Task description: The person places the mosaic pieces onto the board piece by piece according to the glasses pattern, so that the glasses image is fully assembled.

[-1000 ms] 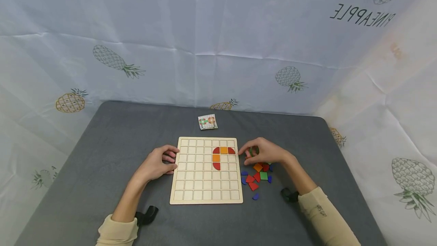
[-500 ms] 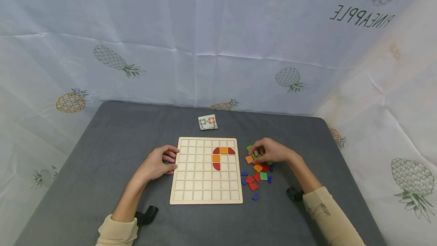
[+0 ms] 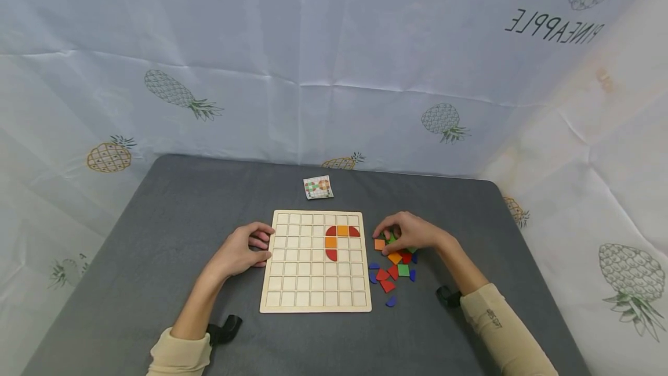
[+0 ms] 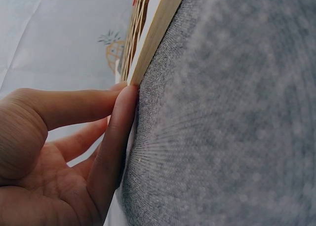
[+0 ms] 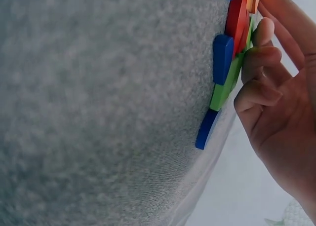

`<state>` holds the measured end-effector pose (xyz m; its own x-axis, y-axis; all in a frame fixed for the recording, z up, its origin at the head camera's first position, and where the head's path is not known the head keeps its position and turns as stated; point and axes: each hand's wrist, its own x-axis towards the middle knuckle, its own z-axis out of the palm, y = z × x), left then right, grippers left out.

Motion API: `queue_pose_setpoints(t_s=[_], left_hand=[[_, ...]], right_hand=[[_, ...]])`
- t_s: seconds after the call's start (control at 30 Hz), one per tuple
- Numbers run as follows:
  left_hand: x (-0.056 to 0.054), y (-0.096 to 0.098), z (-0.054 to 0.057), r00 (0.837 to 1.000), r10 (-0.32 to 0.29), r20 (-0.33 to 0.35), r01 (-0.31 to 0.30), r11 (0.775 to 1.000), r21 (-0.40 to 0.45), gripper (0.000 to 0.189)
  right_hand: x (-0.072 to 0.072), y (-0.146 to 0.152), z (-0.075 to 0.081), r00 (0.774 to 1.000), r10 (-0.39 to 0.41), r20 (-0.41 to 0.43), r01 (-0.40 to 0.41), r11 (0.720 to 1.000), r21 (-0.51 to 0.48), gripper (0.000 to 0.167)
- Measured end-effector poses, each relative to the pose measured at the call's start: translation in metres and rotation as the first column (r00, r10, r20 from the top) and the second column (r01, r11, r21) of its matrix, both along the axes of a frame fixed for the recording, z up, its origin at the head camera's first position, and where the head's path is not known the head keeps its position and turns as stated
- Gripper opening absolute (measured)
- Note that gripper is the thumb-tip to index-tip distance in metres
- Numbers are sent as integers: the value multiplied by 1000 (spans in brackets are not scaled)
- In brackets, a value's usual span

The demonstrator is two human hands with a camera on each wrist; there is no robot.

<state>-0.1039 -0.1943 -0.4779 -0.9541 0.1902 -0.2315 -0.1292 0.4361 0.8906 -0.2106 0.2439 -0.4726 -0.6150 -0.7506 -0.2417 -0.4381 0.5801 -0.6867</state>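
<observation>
My left hand holds the left edge of a pale wooden grid board, thumb and fingertips against its rim. In the left wrist view, thumb and finger meet at the board's edge. Red quarter-round tiles and orange square tiles sit in the board's upper right cells. Right of the board, my right hand pinches an orange square tile between thumb and index finger, low over the pile. Its other fingers curl above green tiles and partly hide them.
Loose red tiles, a green square and blue curved pieces lie beside the board's right edge. A small printed pattern card lies behind the board on the grey cloth. A pineapple-print curtain hangs behind the table.
My right hand has drawn back rightward from the board's edge to the pile. The orange square, tilted half a second ago, now lies straighter between its fingertips. My left hand has stayed put.
</observation>
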Motion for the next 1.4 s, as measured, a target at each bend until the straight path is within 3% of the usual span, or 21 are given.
queue_pose_setpoints(t_s=[0.57, 1.13, 1.4], left_hand=[[1, 1, 1, 1000, -2, 0, 2, 1000, 2, 50], [1, 1, 1, 1000, 2, -4, -2, 1000, 8, 50], [0, 0, 1, 1000, 3, -6, -3, 1000, 8, 51]], right_hand=[[-2, 2, -3, 999, 24, 43, -23, 1000, -13, 33], [-1, -2, -2, 1000, 9, 14, -9, 1000, -18, 31], [5, -24, 0, 999, 36, -5, -36, 995, -98, 31]])
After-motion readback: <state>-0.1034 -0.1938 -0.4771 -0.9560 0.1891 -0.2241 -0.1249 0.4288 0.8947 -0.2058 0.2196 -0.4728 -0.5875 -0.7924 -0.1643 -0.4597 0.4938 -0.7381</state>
